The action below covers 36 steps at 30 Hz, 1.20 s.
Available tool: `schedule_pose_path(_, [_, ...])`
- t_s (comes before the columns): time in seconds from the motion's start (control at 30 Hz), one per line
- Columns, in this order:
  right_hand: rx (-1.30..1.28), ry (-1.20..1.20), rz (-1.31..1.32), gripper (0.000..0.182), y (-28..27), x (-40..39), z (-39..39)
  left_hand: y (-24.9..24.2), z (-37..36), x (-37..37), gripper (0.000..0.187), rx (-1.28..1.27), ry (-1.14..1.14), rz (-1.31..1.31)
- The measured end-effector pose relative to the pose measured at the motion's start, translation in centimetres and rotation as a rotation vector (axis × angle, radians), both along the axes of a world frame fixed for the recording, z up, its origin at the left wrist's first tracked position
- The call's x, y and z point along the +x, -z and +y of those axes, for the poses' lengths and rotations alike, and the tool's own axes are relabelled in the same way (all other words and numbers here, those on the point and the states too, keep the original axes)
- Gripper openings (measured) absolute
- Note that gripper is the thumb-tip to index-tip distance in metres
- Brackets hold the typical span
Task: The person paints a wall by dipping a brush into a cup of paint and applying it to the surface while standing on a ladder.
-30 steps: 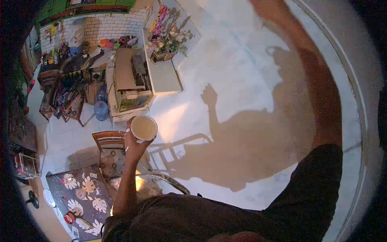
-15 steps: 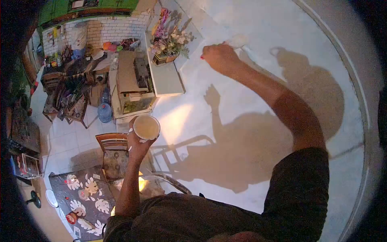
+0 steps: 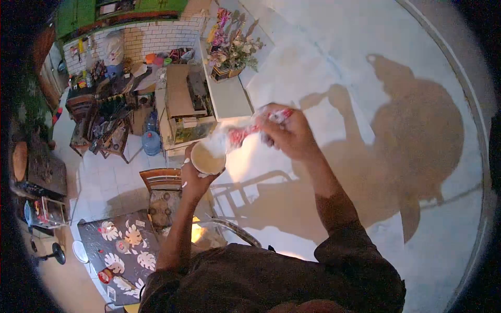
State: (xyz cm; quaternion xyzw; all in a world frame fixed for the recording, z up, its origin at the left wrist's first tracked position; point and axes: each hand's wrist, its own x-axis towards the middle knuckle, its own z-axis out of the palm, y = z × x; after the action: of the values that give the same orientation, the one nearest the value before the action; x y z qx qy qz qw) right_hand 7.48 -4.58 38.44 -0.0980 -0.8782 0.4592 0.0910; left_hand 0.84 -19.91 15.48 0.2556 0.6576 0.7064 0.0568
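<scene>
A round white tub [image 3: 209,158] with a cream-coloured content sits in my left hand [image 3: 194,180], whose fingers wrap round its side. My right hand [image 3: 289,133] is closed on a brush [image 3: 245,133] with a red and white handle. The brush is blurred, and its pale bristle end is at the tub's rim; whether it touches the content cannot be made out. White smears mark my left hand. Beyond both hands is a pale wall [image 3: 313,62] carrying my shadow.
A flower arrangement [image 3: 229,57] stands on a white cabinet top [image 3: 227,101] ahead. A wooden chair [image 3: 159,180] and a leaf-patterned table [image 3: 122,261] are at the lower left. A blue water bottle [image 3: 151,143] stands on the tiled floor.
My right hand has come down and left from the wall to beside the tub, bringing the brush to its rim. My left hand still holds the tub. The view has shifted slightly.
</scene>
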Motion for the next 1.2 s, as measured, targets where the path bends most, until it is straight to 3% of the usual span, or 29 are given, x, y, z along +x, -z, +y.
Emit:
schedule_pose_path(0.07, [-0.046, -0.074, -0.092, 0.016, 1.1, 0.9, -0.1, -0.5, 0.6, 0.6, 0.076, -0.004, 0.026, -0.012])
schedule_pose_path(0.13, [0.027, -0.151, 0.034, 0.015, 2.8, 1.3, 0.2, -0.1, 1.5, 1.1, 0.077, -0.006, 0.049, -0.023])
schedule_pose_path(0.2, [0.119, -0.154, 0.088, 0.019, 4.7, 1.1, 0.6, 1.7, 2.9, 1.5, 0.078, 0.192, 0.09, -0.188])
schedule_pose_path(0.23, [0.1, -0.163, 0.097, 0.02, 5.3, 0.9, 0.6, 0.2, 2.6, 1.6, 0.078, 0.192, 0.098, -0.181])
schedule_pose_path(0.3, [0.076, -0.149, 0.081, 0.019, 6.7, 1.3, 0.5, -3.4, 2.0, 2.5, 0.076, 0.0, -0.07, 0.197])
schedule_pose_path(0.4, [0.081, -0.117, 0.107, 0.019, 9.3, 1.5, 1.0, -2.7, 2.7, 2.9, 0.073, 0.038, 0.019, 0.096])
schedule_pose_path(0.5, [0.066, -0.067, 0.113, 0.02, 10.2, 1.8, 1.5, -2.7, 3.3, 2.9, 0.071, 0.061, -0.041, 0.225])
schedule_pose_path(0.6, [-0.064, 0.028, 0.046, 0.02, 9.6, 2.7, 1.8, -1.7, 3.8, 2.9, 0.07, 0.084, -0.088, 0.272])
schedule_pose_path(0.67, [-0.308, 0.138, -0.016, 0.02, 9.3, 3.2, 2.3, -2.7, 3.5, 3.4, 0.07, 0.003, -0.064, 0.169])
schedule_pose_path(0.73, [-0.342, 0.161, -0.008, 0.017, 9.3, 3.6, 2.7, -2.6, 3.6, 3.4, 0.07, 0.014, -0.057, 0.158])
schedule_pose_path(0.8, [-0.593, 0.195, 0.079, 0.017, 10.1, 3.9, 3.7, -2.8, 3.6, 3.2, 0.07, 0.028, -0.049, 0.15])
schedule_pose_path(0.9, [-0.665, 0.249, 0.089, 0.018, 10.3, 4.7, 4.6, -3.3, 3.8, 2.9, 0.069, 0.067, -0.071, 0.247])
schedule_pose_path(1.2, [-0.992, 0.348, 0.186, 0.021, 11.7, 6.6, 6.3, -4.2, 4.0, 2.8, 0.067, 0.053, -0.009, 0.16])
